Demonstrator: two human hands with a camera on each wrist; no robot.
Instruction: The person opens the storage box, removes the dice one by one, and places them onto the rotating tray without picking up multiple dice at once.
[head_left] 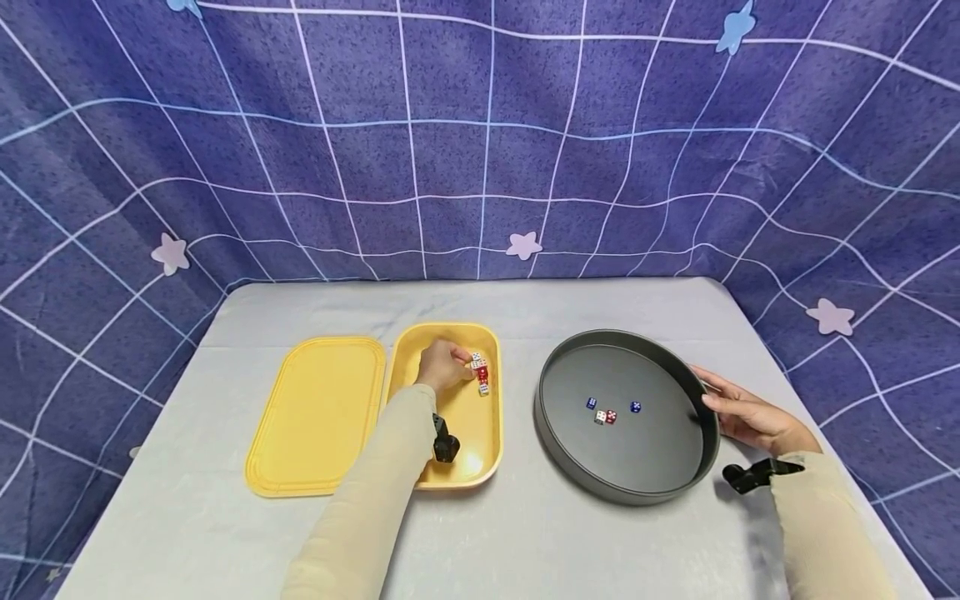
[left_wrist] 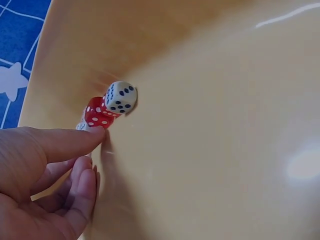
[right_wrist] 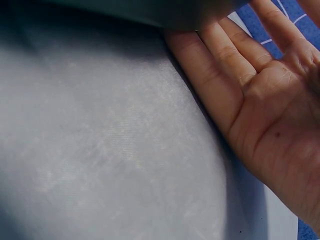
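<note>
My left hand reaches into the yellow box, thumb and bent fingers at a short row of red and white dice. In the left wrist view the thumb tip meets a red die. A white die with dark pips stands at the row's near end; another white die, between thumb and index finger, is mostly hidden. My right hand holds the right side of the round dark pan, thumb over the rim and fingers on the outside. Blue dice, a white die and a red die lie inside.
A yellow lid lies flat on the table, just left of the box. The pale tabletop ends at a blue gridded curtain behind and at the sides. Each wrist carries a small black camera mount.
</note>
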